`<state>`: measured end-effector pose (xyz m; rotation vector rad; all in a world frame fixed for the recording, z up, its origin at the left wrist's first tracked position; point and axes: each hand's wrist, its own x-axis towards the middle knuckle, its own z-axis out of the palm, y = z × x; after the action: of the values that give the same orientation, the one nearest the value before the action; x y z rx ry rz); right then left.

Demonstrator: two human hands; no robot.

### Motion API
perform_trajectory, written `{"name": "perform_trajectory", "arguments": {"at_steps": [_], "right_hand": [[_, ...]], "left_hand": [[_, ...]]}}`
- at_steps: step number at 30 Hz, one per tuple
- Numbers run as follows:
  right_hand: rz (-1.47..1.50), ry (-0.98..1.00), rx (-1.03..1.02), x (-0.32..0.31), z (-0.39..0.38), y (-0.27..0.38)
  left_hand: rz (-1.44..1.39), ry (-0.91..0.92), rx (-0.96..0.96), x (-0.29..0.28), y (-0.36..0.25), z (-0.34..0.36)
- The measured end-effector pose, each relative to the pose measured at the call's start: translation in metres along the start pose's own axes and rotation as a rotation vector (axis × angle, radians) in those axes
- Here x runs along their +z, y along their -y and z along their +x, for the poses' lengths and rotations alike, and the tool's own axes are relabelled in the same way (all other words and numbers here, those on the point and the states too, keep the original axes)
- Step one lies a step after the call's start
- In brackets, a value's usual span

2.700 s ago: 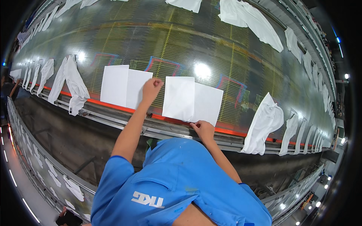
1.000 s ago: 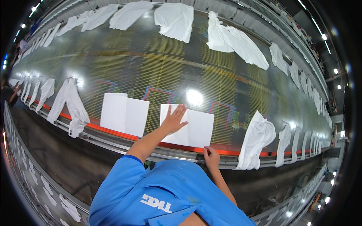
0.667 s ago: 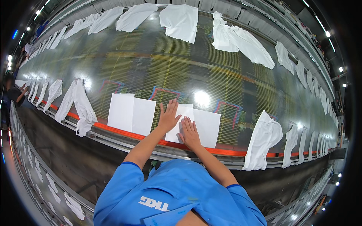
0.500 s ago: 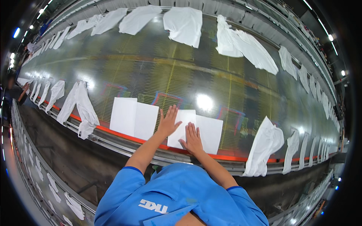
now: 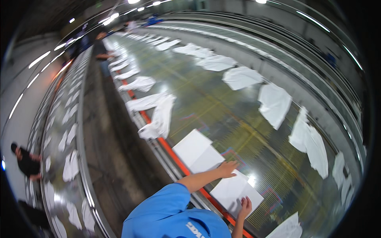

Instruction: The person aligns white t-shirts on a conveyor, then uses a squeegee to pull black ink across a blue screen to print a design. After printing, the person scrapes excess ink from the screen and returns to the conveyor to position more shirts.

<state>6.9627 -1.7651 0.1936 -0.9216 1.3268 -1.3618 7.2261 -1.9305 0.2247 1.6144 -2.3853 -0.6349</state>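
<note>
Two pairs of flat white cloth pieces lie on the long, dark olive table near its front edge. My left hand (image 5: 227, 169) is stretched out with its fingers extended, at the gap between the left pair (image 5: 194, 150) and the right pair (image 5: 229, 191). It holds nothing; whether it touches the cloth is hard to tell. Over the far right part of the right pair, my right hand (image 5: 245, 208) appears lifted, its fingers loosely extended with nothing in them. A shadow falls on the cloth beside it.
Crumpled white cloth pieces (image 5: 158, 113) hang over the near edge, above an orange strip (image 5: 180, 164). More white cloths (image 5: 276, 104) lie along the far edge. One person (image 5: 102, 51) stands farther along this table, another (image 5: 27, 162) at a parallel table on the left.
The view has swung left along the table. My hands have come off their flat press on the right pair and spread apart, left hand toward the left pair, right hand rightward.
</note>
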Motion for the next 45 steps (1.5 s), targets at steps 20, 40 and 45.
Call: {"name": "perform_trajectory", "arguments": {"at_steps": [20, 40, 45], "right_hand": [[-0.456, -0.273, -0.005, -0.239, -0.123, 0.066], [-1.331, -0.026, 0.208, -0.488, -0.101, 0.088], [0.179, -0.051, 0.41, -0.483, -0.099, 0.101]], "left_hand": [[-0.518, -0.084, 0.301, 0.097, -0.21, -0.122], [0.083, 0.052, 0.003, 0.252, -0.489, -0.119], [-1.343, 0.36, -0.413, 0.21, -0.497, -0.11]]}}
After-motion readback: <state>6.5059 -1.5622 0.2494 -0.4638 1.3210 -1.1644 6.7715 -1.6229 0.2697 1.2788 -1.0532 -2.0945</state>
